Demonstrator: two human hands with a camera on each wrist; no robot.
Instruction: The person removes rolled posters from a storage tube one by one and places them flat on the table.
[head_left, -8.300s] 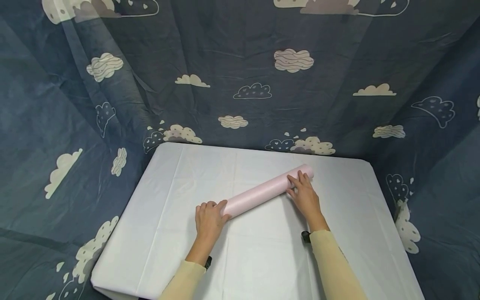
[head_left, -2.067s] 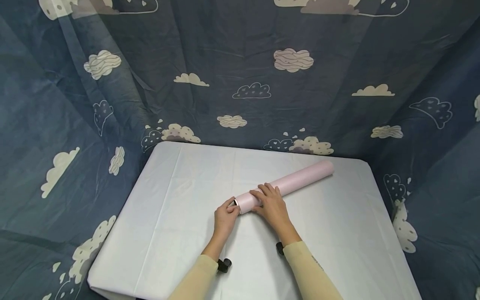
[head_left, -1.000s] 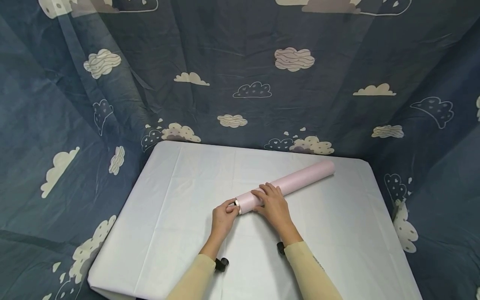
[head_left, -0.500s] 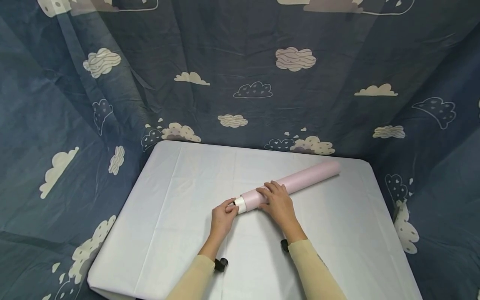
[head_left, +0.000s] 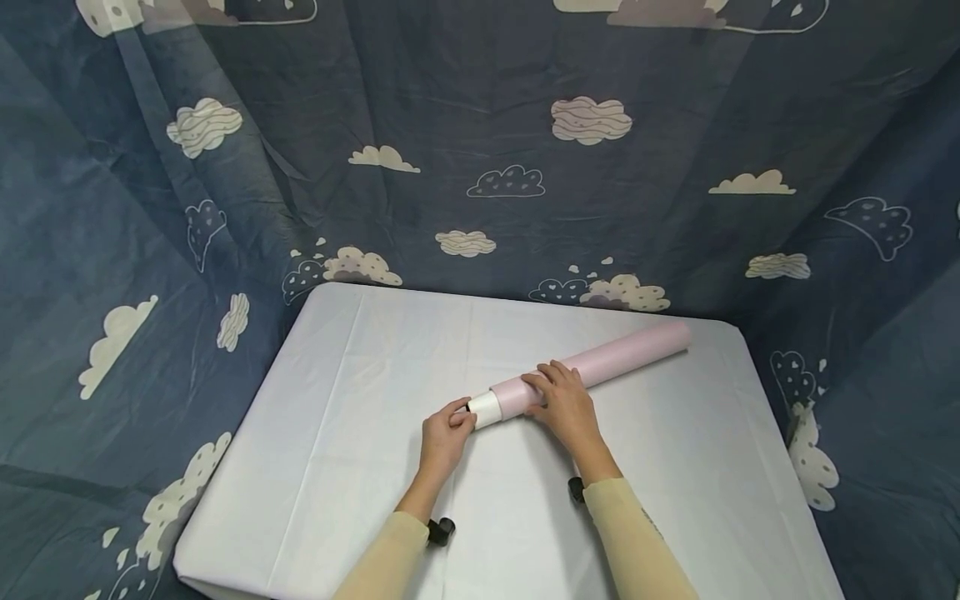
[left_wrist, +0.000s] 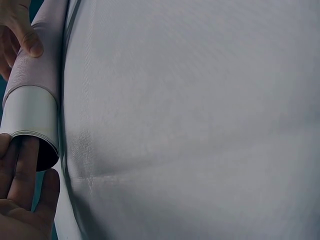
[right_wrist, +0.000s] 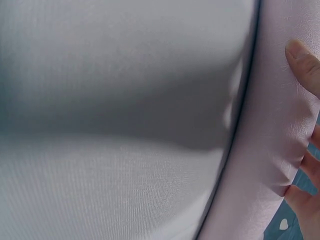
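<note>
A long pink roll [head_left: 607, 364] lies slanted on the white-covered table [head_left: 360, 392], its far end pointing to the back right. A short white inner tube [head_left: 484, 409] sticks out of its near left end. My left hand [head_left: 457, 417] pinches the open end of that white tube [left_wrist: 30, 117], and its fingers [left_wrist: 22, 190] reach the tube's dark mouth. My right hand [head_left: 551, 385] grips the pink roll [right_wrist: 260, 150] just right of the white part, with its fingers [right_wrist: 304, 65] curled over the pink cover [left_wrist: 42, 60].
Dark blue cloth with cloud prints [head_left: 510, 167] hangs close behind and on both sides of the table. The table's left edge [head_left: 247, 433] and right edge [head_left: 780, 450] drop off onto that cloth. Bare white cloth [head_left: 360, 467] lies around the roll.
The pink cover has slid to the back right with my right hand, baring the white inner tube at the near end. My left hand has stayed at that end.
</note>
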